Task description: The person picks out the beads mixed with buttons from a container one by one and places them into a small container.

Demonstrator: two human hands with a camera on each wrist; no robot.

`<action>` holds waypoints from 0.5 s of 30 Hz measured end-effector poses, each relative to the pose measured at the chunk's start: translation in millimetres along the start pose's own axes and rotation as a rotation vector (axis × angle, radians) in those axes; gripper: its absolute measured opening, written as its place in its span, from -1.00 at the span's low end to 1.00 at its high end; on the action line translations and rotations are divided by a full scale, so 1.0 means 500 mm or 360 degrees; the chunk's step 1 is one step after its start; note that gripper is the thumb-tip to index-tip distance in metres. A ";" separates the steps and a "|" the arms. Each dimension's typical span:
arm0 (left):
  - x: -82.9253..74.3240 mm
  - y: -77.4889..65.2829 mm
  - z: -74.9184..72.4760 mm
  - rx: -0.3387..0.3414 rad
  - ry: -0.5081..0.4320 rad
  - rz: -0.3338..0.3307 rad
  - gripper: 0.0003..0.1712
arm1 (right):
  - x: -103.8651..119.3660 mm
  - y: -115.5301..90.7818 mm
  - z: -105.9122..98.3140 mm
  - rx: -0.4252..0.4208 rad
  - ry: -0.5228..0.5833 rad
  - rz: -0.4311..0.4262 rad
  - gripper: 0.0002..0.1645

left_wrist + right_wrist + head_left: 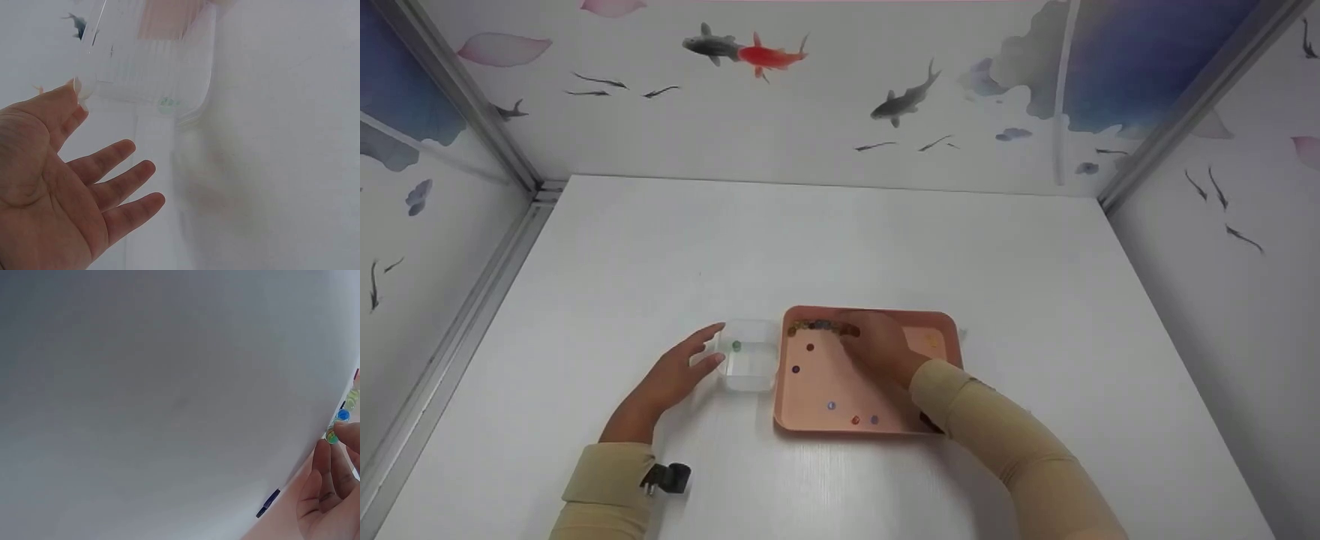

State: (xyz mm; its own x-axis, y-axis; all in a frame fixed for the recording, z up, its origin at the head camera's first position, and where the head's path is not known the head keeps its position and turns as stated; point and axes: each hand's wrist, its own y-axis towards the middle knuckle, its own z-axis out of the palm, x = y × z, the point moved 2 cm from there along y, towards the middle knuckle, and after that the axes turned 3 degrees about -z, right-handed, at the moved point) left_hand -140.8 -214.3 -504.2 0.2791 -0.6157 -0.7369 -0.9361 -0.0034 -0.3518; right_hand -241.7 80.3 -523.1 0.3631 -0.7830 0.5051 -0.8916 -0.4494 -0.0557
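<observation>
My left hand [679, 371] is at the left side of a clear plastic box [750, 384], its thumb and index finger pinching the edge; the other fingers [132, 216] are spread free below. One green marble [736, 346] lies inside the box. To the right stands a pink tray [840, 379], where my right hand [877, 345] reaches down at the far side. In the right wrist view, its thumb and fingertips pinch a green-and-orange glass marble [332, 435], beside a blue marble [343, 415]. A row of marbles [821, 325] lines the tray's far left edge.
Loose marbles lie about the tray, among them a dark one [796, 369], a pale blue one [831, 406] and an orange one [856, 420]. My right sleeve [997, 427] covers the tray's near right corner. A white table [660, 247] is enclosed by printed walls.
</observation>
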 end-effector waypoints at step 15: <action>-0.001 -0.003 -0.004 0.0025 -0.0037 0.0087 -0.34 | 0.009 0.000 -0.011 -0.0010 -0.0026 0.0059 -0.72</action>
State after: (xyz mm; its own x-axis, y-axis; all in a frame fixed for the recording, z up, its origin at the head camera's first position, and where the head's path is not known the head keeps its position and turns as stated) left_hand -140.2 -215.7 -502.2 0.2326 -0.5959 -0.7686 -0.9467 0.0423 -0.3194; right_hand -241.6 78.9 -516.2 0.3343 -0.8058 0.4888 -0.9060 -0.4176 -0.0687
